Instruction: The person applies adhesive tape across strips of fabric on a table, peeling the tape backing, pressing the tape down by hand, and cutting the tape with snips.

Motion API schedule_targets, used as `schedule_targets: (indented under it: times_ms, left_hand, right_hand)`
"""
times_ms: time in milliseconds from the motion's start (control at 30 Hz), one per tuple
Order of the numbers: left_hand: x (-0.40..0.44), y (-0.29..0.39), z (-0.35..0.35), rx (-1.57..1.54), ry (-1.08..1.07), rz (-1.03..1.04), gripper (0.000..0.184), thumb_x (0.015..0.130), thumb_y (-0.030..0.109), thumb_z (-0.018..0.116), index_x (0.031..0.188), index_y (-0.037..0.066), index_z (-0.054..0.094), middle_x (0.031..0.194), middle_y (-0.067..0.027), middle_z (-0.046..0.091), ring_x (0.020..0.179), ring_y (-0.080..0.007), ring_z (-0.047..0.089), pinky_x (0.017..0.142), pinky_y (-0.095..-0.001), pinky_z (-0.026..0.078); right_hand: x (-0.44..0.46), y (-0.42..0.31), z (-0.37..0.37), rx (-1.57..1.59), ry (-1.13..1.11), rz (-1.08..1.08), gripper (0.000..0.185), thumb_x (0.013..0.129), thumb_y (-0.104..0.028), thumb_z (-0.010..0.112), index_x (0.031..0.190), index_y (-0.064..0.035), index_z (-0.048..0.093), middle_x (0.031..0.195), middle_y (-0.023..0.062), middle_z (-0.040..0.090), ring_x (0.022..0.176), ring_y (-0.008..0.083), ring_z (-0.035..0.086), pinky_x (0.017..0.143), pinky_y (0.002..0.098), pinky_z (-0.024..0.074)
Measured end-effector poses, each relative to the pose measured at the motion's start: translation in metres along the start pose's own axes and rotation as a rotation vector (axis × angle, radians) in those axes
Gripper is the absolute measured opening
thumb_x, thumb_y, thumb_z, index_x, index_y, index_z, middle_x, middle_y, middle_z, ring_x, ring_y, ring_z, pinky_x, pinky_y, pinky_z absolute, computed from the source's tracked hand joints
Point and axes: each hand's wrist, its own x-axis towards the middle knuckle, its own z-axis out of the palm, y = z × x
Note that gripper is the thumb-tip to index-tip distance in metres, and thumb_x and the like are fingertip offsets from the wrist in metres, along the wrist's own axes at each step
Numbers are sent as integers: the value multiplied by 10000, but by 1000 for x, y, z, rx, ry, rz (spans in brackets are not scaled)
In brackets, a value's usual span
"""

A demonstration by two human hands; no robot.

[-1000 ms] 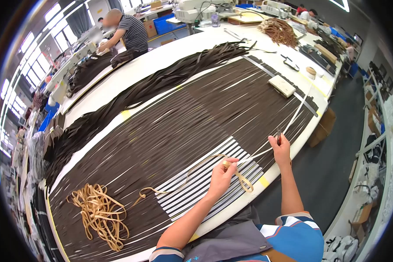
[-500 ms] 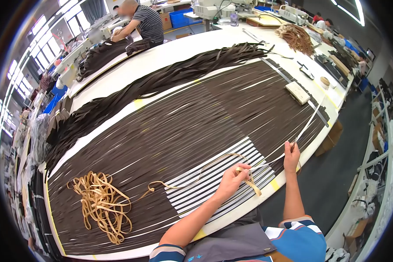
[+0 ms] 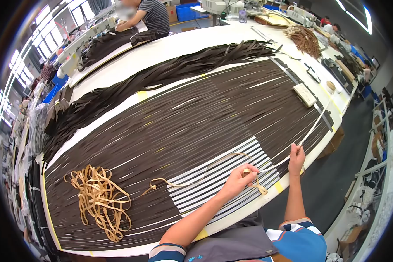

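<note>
My left hand [image 3: 241, 177] is closed in a pinch on the end of a tan strap [image 3: 222, 158]; a short loop of it hangs below the fingers. That strap trails left across the table to a loose tangled heap of tan strapping [image 3: 101, 201]. My right hand [image 3: 296, 160] is closed around a narrow white tape [image 3: 317, 121]. Part of the tape stretches between both hands, and the rest runs up to a small roll [image 3: 331, 85] at the far right. Dark brown strips [image 3: 161, 131] lie side by side beneath, with a white-striped patch [image 3: 218, 179] under my left hand.
A long bundle of dark strips [image 3: 161, 76] lies along the table's far side. A pale block [image 3: 305, 95] rests on a grey bar at the right. Brown strands [image 3: 303, 40] are piled farther back. Another person [image 3: 156, 19] sits across the table, near sewing machines.
The view has shifted slightly. Both hands keep their hold, and the tan strap's end below my left hand now curls into a small loop.
</note>
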Motion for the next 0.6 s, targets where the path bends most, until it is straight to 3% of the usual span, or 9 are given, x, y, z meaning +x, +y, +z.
schedule_targets:
  times_ms: [467, 600]
  left_hand:
    - [-1, 4, 4, 65, -1, -24, 129, 933, 172, 649, 898, 74, 573, 749, 49, 535, 630, -25, 463, 565, -191, 383]
    - [-2, 4, 3, 84, -15, -31, 139, 920, 178, 671, 915, 82, 571, 753, 53, 532, 626, -26, 456, 565, -190, 380]
  right_hand:
    - [-1, -5, 0, -26, -3, 25, 380, 986, -233, 603, 722, -60, 392, 674, -43, 310, 638, 73, 280, 550, 252, 290]
    - [-3, -13, 1, 92, 30, 92, 325, 986, -229, 601, 731, -90, 455, 642, -48, 363, 606, 56, 333, 537, 243, 331]
